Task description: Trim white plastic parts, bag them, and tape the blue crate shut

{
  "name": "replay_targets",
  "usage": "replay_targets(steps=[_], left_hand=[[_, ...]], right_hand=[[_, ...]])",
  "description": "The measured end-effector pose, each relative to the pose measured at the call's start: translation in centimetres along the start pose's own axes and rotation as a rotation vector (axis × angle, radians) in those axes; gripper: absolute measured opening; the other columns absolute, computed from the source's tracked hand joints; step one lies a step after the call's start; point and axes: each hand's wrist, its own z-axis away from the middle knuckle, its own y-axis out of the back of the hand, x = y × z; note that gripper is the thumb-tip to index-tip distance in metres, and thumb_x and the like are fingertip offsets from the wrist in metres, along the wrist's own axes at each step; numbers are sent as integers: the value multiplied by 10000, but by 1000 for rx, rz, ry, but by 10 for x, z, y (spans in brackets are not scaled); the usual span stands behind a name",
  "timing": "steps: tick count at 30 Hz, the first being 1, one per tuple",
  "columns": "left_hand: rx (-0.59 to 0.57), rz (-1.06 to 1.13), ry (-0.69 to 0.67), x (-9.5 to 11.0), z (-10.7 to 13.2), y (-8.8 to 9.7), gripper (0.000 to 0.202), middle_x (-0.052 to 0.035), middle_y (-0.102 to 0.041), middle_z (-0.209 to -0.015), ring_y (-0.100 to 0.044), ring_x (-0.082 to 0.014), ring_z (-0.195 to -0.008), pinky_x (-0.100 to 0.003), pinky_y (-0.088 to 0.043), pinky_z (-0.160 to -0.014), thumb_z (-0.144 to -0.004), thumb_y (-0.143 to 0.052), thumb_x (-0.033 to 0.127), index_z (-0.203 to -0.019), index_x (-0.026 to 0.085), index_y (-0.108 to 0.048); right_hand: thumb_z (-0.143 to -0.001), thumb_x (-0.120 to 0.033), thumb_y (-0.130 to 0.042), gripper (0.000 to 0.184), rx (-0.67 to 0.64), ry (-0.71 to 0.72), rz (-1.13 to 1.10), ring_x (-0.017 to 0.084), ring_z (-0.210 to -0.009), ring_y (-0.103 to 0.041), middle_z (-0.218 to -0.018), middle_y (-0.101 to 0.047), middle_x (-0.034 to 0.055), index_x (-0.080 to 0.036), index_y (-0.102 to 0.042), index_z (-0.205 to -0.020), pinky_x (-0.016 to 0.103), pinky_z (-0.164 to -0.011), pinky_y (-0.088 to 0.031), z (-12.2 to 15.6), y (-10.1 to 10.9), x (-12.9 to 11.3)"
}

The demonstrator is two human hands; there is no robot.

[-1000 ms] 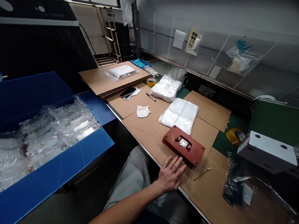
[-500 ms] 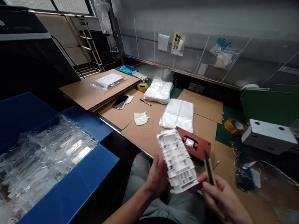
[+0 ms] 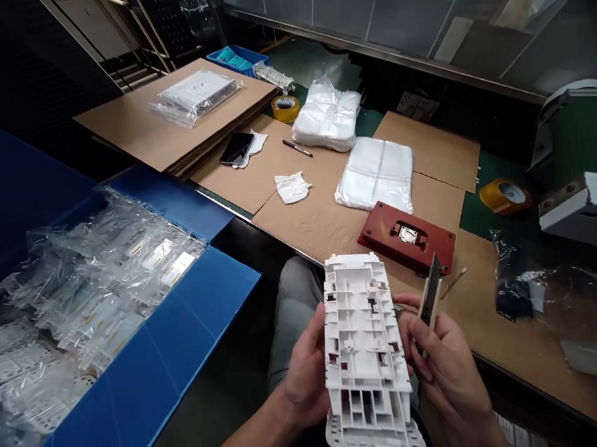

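A white plastic housing [image 3: 363, 340] with ribs and compartments is held upright above my lap, its slotted wider end downward. My left hand [image 3: 309, 370] grips its left edge. In my right hand [image 3: 443, 356] is a utility knife [image 3: 429, 301], its dark blade pointing up and away from me. The fingers of that hand are beside the housing's right edge; whether they touch it is hard to make out. Just beyond lies a dark red block [image 3: 408, 238] with a recess and a small metallic insert in the middle.
Cardboard sheets [image 3: 308, 219] cover the bench. On them are bundles of clear bags [image 3: 376, 173], a crumpled white cloth [image 3: 292, 187], a pen [image 3: 297, 148] and a phone [image 3: 237, 148]. A blue box [image 3: 185, 343] of bagged parts stands left; tape [image 3: 505, 195] lies right.
The white housing has turned from a tilt to nearly straight and come lower, closer to me. My right hand still holds the knife. The view has tipped downward.
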Motion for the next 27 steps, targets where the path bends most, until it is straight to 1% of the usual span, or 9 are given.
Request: replay_targets(steps=[2, 4, 9, 11, 14, 17, 20, 23, 27], left_hand=[[-9, -5, 4, -8, 2, 0, 708, -192, -723, -1212, -628, -400, -1209, -522, -398, -1107, -909, -528, 644, -1320, 79, -645], [-21, -9, 25, -13, 4, 1, 724, -198, -720, -1219, -648, -401, -1176, -528, -416, -1090, -900, -532, 661, -1320, 83, -650], [-22, -18, 93, -18, 5, -1, 801, -231, -682, -1280, -700, -402, -1065, -540, -465, -1027, -890, -519, 693, -1416, 91, -569], [-14, -16, 113, -17, 3, -3, 828, -237, -677, -1283, -705, -404, -1047, -551, -470, -1015, -882, -530, 697, -1455, 99, -525], [-13, 2, 137, -15, 0, -6, 866, -255, -666, -1289, -697, -426, -1051, -599, -472, -993, -878, -518, 712, -1492, 102, -470], [-10, 26, 156, -13, -1, -8, 864, -268, -625, -1343, -683, -428, -1079, -622, -474, -975, -909, -440, 719, -1538, 128, -394], [-14, 34, 170, -12, -2, -7, 863, -278, -610, -1355, -686, -415, -1079, -613, -482, -959, -932, -346, 731, -1567, 147, -332], [-7, 50, 178, -12, -2, -6, 886, -277, -636, -1311, -690, -409, -1064, -602, -483, -955, -933, -296, 746, -1565, 125, -330], [4, 70, 202, -11, -1, -5, 916, -260, -666, -1265, -689, -409, -1052, -602, -473, -964, -919, -308, 764, -1563, 112, -329]], right_hand=[[-808, -405, -811, 399, -16, -14, -5, 16, -325, -301, -514, -525, -82, -208, -643, -1112, 121, -317, -305, 3, 1, -1], [-785, -379, -834, 406, -15, -27, 5, 15, -323, -299, -508, -504, -92, -213, -640, -1101, 107, -295, -282, 6, 6, -2], [-748, -387, -859, 455, 52, -63, -8, 8, -304, -292, -522, -474, -109, -224, -619, -1098, 105, -267, -294, 14, 15, -1], [-750, -404, -855, 464, 72, -73, -18, 20, -304, -335, -532, -499, -101, -231, -606, -1102, 107, -261, -309, 16, 15, 0], [-762, -429, -842, 463, 84, -85, -23, 44, -312, -399, -576, -568, -72, -235, -588, -1097, 133, -260, -354, 16, 12, 0], [-775, -448, -828, 452, 91, -107, -8, 56, -289, -400, -568, -579, -73, -232, -580, -1084, 158, -248, -361, 15, 9, -2], [-769, -451, -833, 461, 119, -108, 2, 57, -269, -396, -588, -595, -72, -228, -579, -1083, 170, -236, -345, 12, 7, -3], [-783, -446, -819, 467, 126, -113, -4, 59, -260, -394, -637, -632, -59, -226, -578, -1117, 191, -229, -341, 10, 4, -1], [-778, -438, -823, 455, 145, -127, -35, 59, -250, -378, -622, -622, -73, -234, -576, -1101, 194, -217, -315, 8, 1, 2]])
